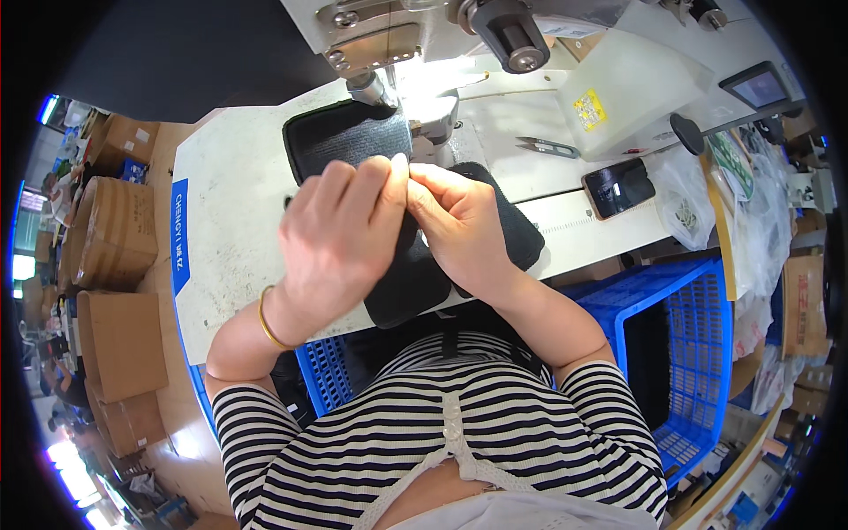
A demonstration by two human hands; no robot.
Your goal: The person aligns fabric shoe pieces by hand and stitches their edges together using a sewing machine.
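My left hand [340, 234] and my right hand [465, 228] meet over the sewing table, their fingertips pinched close together. What they hold, if anything, is hidden or too small to make out. Just beyond my left hand lies a black padded fabric piece with rounded corners [340, 137], its far edge near the sewing machine head [375, 55]. A smooth black piece [406, 287] lies below my hands at the table's near edge. Another black textured piece [519, 231] shows behind my right hand, partly covered by it.
Thread snips [548, 147] and a black phone [618, 188] lie on the white table [234, 238] to the right. A clear plastic bag [685, 208] sits past the phone. Blue plastic crates [698, 353] stand below the table's near edge. Cardboard boxes [124, 344] are stacked at left.
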